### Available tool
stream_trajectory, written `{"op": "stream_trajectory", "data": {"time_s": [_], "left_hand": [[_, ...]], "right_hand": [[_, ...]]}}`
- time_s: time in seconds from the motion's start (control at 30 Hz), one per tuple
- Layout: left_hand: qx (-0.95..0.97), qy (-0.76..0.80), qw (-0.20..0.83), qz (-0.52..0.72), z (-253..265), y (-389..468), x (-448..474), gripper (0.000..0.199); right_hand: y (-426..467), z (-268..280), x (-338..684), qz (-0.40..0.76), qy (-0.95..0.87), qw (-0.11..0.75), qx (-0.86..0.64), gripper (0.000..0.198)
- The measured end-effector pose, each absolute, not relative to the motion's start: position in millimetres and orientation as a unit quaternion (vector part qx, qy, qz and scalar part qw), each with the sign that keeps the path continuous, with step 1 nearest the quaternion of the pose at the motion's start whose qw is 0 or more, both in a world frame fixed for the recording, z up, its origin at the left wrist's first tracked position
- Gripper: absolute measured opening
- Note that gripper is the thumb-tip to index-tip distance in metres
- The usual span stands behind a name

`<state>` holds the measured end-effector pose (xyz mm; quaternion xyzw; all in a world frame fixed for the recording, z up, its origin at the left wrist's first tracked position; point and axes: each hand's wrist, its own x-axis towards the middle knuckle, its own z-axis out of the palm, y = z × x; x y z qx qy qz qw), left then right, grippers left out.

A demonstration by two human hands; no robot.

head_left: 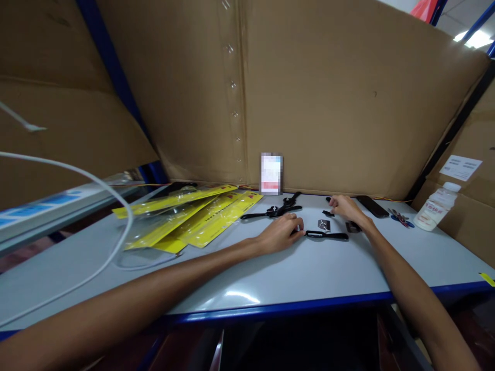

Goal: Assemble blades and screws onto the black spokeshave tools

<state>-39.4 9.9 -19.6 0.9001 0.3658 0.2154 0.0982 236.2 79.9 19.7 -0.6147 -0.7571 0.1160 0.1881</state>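
Observation:
My left hand (284, 233) is closed, its fingers on the left end of a black spokeshave body (327, 236), which lies on the table with an open slot in its middle. Beyond that hand rest two more black spokeshaves (270, 212), overlapping each other. My right hand (345, 207) hovers low over the table, fingertips pinched at a small dark flat piece (328, 214). Between the hands is a small shiny metal piece in clear wrap (324, 225). Another dark piece (353, 226) lies under my right wrist.
Yellow blister packs (209, 221) are piled on the left of the table (309, 273), near a white cable (126, 226). A lit phone (270, 174) leans on the cardboard wall (328, 103). To the right are a dark phone (372, 206), scissors (401, 219) and a plastic bottle (436, 206).

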Motion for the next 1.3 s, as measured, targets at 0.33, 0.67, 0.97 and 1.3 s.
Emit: {"op": "stream_trajectory", "data": {"time_s": [0.33, 0.67, 0.97, 1.3], "left_hand": [[0.903, 0.372, 0.069, 0.202, -19, 7, -40, 0.02], [0.903, 0.36, 0.103, 0.212, -20, 8, -38, 0.005], [0.908, 0.356, 0.108, 0.193, -19, 7, -38, 0.004], [0.909, 0.35, 0.115, 0.197, -24, 10, -38, 0.013]], "right_hand": [[54, 31, 223, 0.134, -0.817, 0.005, -0.561, 0.035], [61, 19, 220, 0.187, -0.796, 0.054, -0.574, 0.04], [62, 21, 220, 0.295, -0.784, 0.075, -0.54, 0.046], [67, 15, 216, 0.257, -0.78, 0.099, -0.563, 0.031]]}}
